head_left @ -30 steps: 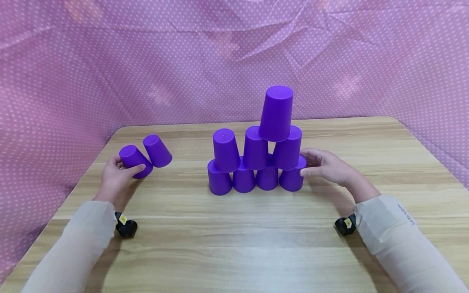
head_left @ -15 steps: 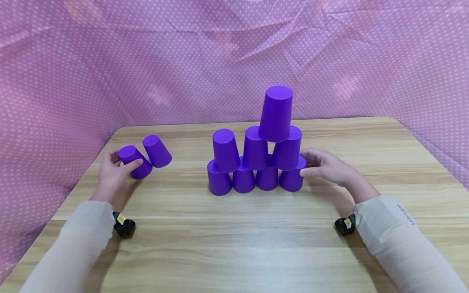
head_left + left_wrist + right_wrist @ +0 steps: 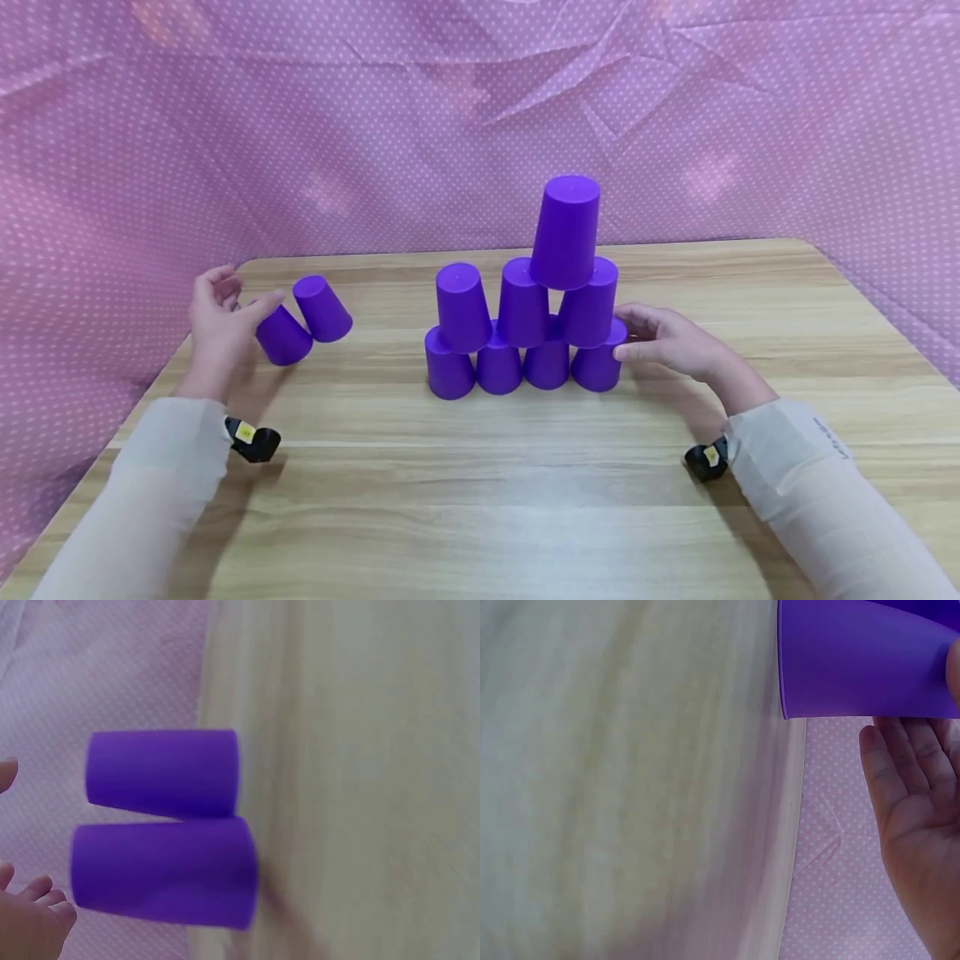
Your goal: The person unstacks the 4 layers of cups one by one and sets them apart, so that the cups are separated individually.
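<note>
My left hand (image 3: 217,321) is raised at the far left with its fingers loose, overlapping the top of a purple cup (image 3: 283,337). In the left wrist view, the hand's fingers (image 3: 45,891) are apart from that cup (image 3: 165,874). A second upside-down purple cup (image 3: 324,310) stands close beside it. My right hand (image 3: 675,342) is at the lower right cup (image 3: 596,367) of a purple stack, its thumb against the side. From the right wrist, the fingers (image 3: 911,754) look mostly straight, some tips hidden behind the cup (image 3: 862,664).
Several upside-down purple cups form the tower's bottom row. Three more (image 3: 461,308) rest on them, and one top cup (image 3: 566,237) bridges the right two. The wooden table (image 3: 480,483) ends at a pink dotted cloth (image 3: 420,125). Black wrist cameras (image 3: 255,442) hang near the tabletop.
My left hand has let go of the nearer left cup and lifted up and back to the left. The cups and my right hand look unchanged.
</note>
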Action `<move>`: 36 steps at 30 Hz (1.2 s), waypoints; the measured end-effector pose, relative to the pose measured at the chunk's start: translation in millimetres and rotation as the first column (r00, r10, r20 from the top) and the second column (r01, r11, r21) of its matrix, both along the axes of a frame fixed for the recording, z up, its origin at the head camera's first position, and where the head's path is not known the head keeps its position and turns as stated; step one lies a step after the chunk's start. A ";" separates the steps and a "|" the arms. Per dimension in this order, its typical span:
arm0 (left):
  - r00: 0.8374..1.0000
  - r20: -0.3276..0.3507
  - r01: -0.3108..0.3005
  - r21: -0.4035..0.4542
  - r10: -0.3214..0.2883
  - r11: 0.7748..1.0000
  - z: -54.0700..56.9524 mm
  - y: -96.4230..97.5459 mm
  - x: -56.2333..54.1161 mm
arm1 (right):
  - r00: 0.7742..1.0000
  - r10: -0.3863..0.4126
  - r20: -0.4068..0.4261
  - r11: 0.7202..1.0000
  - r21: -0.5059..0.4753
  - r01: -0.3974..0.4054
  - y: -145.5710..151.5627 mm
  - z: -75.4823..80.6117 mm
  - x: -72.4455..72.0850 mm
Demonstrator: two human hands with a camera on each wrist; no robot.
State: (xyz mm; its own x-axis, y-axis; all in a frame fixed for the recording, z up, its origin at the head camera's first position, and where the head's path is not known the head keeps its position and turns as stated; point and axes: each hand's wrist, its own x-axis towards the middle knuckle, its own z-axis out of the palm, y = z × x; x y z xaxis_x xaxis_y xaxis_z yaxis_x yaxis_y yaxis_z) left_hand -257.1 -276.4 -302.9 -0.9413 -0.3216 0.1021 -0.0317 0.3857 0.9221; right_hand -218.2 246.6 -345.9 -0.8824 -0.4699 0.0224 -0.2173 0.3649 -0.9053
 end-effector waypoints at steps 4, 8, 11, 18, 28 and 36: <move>0.999 -0.038 -0.006 0.058 0.008 0.998 10.2 6.5 -0.8 | 1.000 0.001 -0.005 1.000 0.007 -0.001 -0.8 0.2 -0.4; 0.996 -0.090 0.033 0.192 -0.016 0.981 19.7 15.5 -1.5 | 1.000 0.000 -0.008 1.000 0.005 0.000 -2.0 1.9 0.0; 0.986 -0.154 0.103 0.307 -0.058 0.946 26.8 24.9 -0.5 | 1.000 -0.004 -0.008 1.000 0.004 0.004 -2.4 3.2 0.1; 0.934 -0.286 0.323 0.424 -0.213 0.846 39.9 50.9 5.4 | 1.000 -0.008 -0.005 1.000 0.007 0.008 -2.0 3.3 0.0; 0.855 -0.349 0.502 0.365 -0.384 0.784 55.9 85.7 14.9 | 1.000 -0.001 -0.008 1.000 -0.007 0.001 -1.7 0.1 0.2; 0.790 -0.299 0.606 0.244 -0.536 0.757 71.8 116.0 28.3 | 1.000 -0.005 -0.007 1.000 -0.008 0.005 -1.2 -0.9 0.9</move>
